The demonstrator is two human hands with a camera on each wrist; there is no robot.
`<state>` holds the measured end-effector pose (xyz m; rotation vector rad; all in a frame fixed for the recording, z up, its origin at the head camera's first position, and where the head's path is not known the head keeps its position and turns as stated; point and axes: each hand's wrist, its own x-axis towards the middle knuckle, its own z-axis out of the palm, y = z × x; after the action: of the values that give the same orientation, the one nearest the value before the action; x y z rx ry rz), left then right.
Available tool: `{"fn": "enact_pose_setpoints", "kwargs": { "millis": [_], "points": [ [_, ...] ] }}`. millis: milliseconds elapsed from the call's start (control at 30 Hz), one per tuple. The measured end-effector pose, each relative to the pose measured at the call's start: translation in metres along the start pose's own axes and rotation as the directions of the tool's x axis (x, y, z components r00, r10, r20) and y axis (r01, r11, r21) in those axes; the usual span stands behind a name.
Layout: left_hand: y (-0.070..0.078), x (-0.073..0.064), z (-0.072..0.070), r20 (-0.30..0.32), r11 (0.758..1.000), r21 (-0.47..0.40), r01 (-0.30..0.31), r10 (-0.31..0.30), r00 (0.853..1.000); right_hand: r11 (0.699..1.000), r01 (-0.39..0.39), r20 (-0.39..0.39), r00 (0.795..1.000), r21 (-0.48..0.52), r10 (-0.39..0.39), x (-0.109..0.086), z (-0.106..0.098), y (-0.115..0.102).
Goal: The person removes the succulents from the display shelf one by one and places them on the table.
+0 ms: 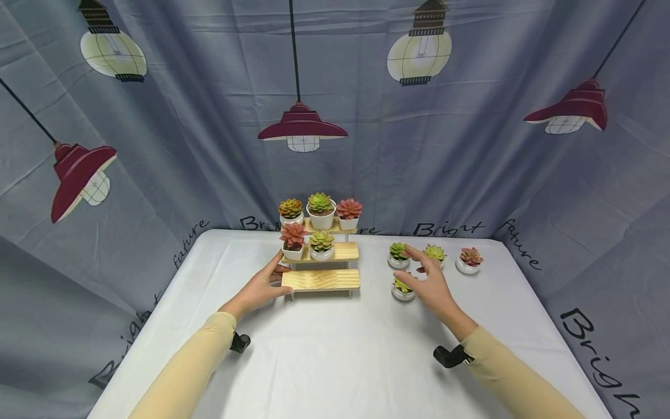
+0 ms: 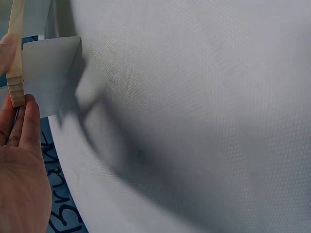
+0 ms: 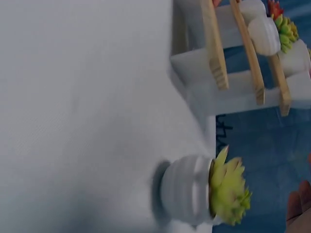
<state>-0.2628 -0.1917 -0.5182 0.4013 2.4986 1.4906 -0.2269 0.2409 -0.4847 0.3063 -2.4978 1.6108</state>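
1. The wooden plant stand (image 1: pixel 321 281) has a bare bottom step (image 1: pixel 330 280), with room for a pot.
2. Its middle step (image 1: pixel 346 252) is free only at the right end.
3. Three potted succulents (image 1: pixel 321 221) fill the top.
4. Left fingers (image 2: pixel 30 126) block the stand's left end.
5. A wide counter (image 1: pixel 335 361) gap separates the stand from the front green succulent (image 1: pixel 402 290), near the right fingers (image 1: pixel 420 258).

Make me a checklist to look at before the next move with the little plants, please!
1. Stand steadied: ok, the left hand grips the left end of the bottom shelf.
2. Right hand free: ok, fingers spread, holding nothing.
3. Room on the middle shelf: ok, bare wood shows at its right end.
4. Five plants on the stand upright: ok.
5. Every plant on the stand: not ok, four pots are on the table.
6. Right fingers clear of leaves: cannot tell, they look close.
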Motion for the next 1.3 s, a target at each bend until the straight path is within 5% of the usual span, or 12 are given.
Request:
{"fn": "enact_pose_setpoints", "kwargs": {
  "millis": [633, 900, 1300],
  "points": [
    [0.0, -0.003, 0.0, -0.006, 1.0, 0.01, -0.002, 0.002, 1.0, 0.996, 0.067, 0.074, 0.995, 0.059, -0.072, 0.028, 0.064, -0.037],
    [0.002, -0.002, 0.0, -0.005, 1.0, 0.017, 0.007, -0.007, 1.0, 0.998, 0.041, 0.095, 0.994, 0.052, -0.046, 0.038, 0.085, -0.045],
    [0.001, 0.0, -0.001, -0.001, 1.0, 0.013, -0.011, 0.011, 1.0, 0.986, 0.018, 0.037, 0.999, -0.163, -0.012, 0.051, 0.115, -0.048]
  ]
}}
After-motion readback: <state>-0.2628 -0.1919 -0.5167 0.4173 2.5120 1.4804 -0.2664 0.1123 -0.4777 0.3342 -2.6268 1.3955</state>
